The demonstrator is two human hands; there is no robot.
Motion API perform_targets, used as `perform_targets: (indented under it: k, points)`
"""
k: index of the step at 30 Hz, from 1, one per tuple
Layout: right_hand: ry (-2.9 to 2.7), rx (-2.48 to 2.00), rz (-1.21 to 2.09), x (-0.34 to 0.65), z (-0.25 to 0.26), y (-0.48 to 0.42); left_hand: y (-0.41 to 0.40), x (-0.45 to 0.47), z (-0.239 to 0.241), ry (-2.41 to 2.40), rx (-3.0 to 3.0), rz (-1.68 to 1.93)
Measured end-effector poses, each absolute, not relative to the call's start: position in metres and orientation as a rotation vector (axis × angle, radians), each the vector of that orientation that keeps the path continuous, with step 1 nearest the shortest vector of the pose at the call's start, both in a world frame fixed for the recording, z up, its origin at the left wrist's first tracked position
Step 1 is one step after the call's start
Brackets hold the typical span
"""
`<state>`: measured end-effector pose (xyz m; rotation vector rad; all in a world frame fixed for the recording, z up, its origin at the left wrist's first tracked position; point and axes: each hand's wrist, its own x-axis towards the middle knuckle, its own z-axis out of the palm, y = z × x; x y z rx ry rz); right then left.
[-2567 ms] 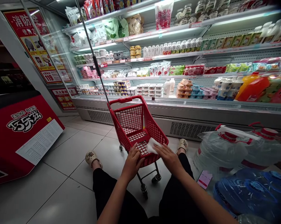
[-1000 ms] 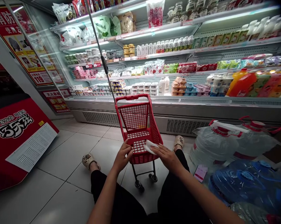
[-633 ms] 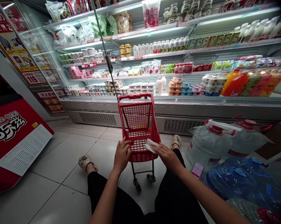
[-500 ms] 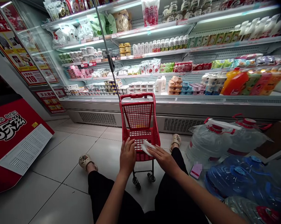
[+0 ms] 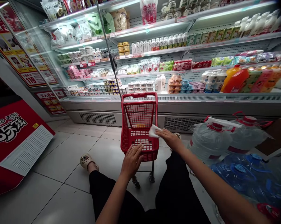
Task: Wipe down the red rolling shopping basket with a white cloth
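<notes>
A red shopping cart (image 5: 140,109) with a plastic mesh basket stands on the floor between my legs. My right hand (image 5: 168,137) is closed on a white wipe (image 5: 154,131), which lies against the basket's right side rim. At the basket's near edge is my left hand (image 5: 132,159), its fingers stretched out over the front rim and holding nothing. Whether its palm rests on the rim I cannot tell. The inside of the basket shows bare red grating.
A refrigerated shelf unit (image 5: 96,107) full of bottles, cups and packets runs along the back. Large water bottles (image 5: 211,140) and blue water jugs (image 5: 240,172) stand at my right. A red freezer chest (image 5: 38,124) is at the left. A thin dark pole (image 5: 105,40) rises behind the cart.
My right hand has moved up and right with the wipe, from the front of the basket to its right rim. My left hand has shifted down and slightly right to the near edge.
</notes>
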<state>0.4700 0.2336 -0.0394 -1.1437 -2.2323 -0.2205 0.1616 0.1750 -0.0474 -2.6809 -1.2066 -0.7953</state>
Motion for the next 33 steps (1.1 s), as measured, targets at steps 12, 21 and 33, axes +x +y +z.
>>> perform_targets:
  k: [12, 21, 33]
  points:
    - [-2.322, -0.821, -0.187, 0.409, -0.056, 0.194, 0.184, 0.138, -0.038, -1.457, -2.804, -1.152]
    - [-2.233, -1.038, -0.241, 0.428, -0.028, 0.262, 0.174, 0.114, -0.032, -1.502, -2.79, -1.155]
    - [-2.45, -0.638, -0.219, 0.383, -0.027, 0.231, 0.175, 0.074, -0.027, -1.581, -2.743, -1.263]
